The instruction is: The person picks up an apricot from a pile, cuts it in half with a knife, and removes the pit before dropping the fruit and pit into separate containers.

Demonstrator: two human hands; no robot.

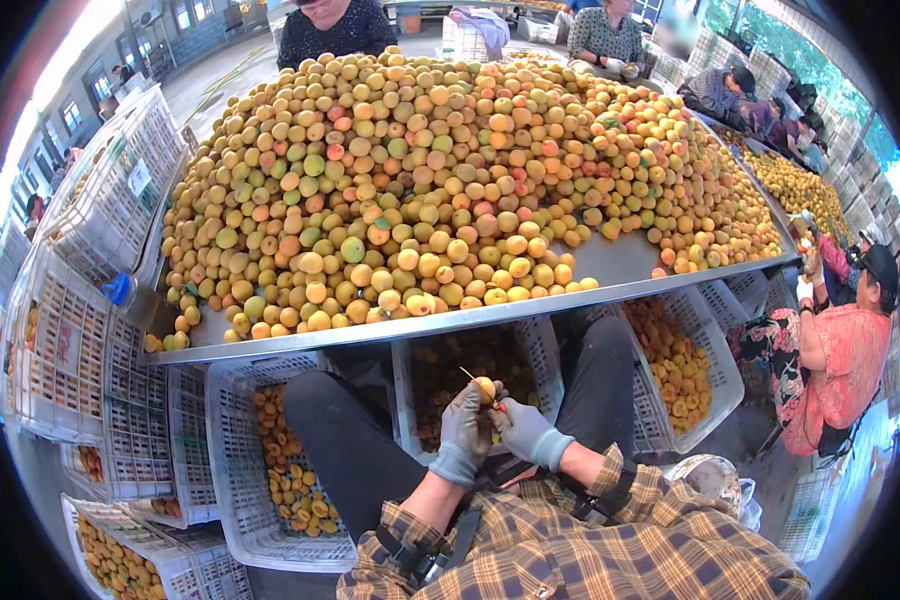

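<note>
My left hand [463,428], in a grey work glove, is closed round an apricot [485,387] held up in front of my lap. A thin stick-like piece [467,373] juts out at the upper left of the fruit. My right hand [526,432], gloved too, is pressed close beside it, its fingers closed on a small tool with a red part [501,407]; I cannot tell its kind. Below both hands, between my knees, stands a white crate [406,400] with dark apricot pieces in it.
A metal-edged table [390,330] ahead carries a large heap of apricots [400,200]. Crates of halved fruit stand at left [228,470] and right [715,340]. Stacked crates [65,350] rise far left, near a blue-lidded jar [142,305]. A person in a red top [840,370] sits at right.
</note>
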